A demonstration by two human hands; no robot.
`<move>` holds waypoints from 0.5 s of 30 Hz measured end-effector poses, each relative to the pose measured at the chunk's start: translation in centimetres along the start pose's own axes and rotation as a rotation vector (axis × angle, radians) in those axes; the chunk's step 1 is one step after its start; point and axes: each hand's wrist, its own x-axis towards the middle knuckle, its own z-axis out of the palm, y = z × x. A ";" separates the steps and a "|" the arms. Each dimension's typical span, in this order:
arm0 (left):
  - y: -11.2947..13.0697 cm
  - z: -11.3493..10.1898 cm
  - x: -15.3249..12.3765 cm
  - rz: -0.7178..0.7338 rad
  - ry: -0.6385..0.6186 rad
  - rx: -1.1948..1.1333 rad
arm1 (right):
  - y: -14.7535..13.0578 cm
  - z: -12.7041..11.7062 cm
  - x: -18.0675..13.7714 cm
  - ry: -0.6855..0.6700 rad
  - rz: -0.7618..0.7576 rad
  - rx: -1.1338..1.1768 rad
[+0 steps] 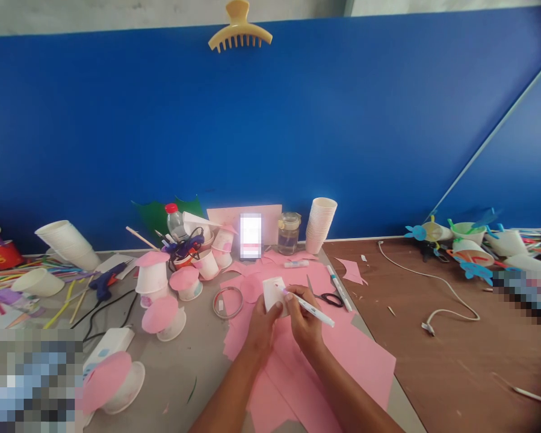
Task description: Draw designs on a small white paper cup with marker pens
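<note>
My left hand (263,325) is closed around a small white paper cup (274,288), its thumb pressed on the near side. In my right hand (305,325) is a white marker (314,313), its tip at the cup's surface. Whether the tip touches the cup I cannot tell. Both hands are above pink paper sheets (360,355) spread on the grey table. Just right of the right hand lie black-handled scissors (331,299) and another marker (339,288). A roll of tape (227,302) rests left of the left hand.
Several cups with pink paper tops (159,314) stand on the left, near a blue glue gun (105,281). Behind are a lit phone (251,236), a glass jar (289,233) and a cup stack (321,224). A white cable (451,282) crosses the brown table (414,367).
</note>
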 end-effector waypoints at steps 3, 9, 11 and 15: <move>0.1 0.1 0.0 -0.020 0.002 -0.021 | -0.2 0.0 0.1 -0.015 -0.029 -0.005; -0.2 -0.2 0.2 0.014 0.003 -0.014 | 0.1 0.1 0.2 0.046 0.072 0.006; -0.3 -0.3 0.1 0.018 0.007 -0.015 | 0.2 0.1 0.2 0.053 0.120 0.030; -0.2 -0.2 0.0 0.018 -0.019 -0.043 | 0.2 0.1 0.1 0.040 0.080 0.027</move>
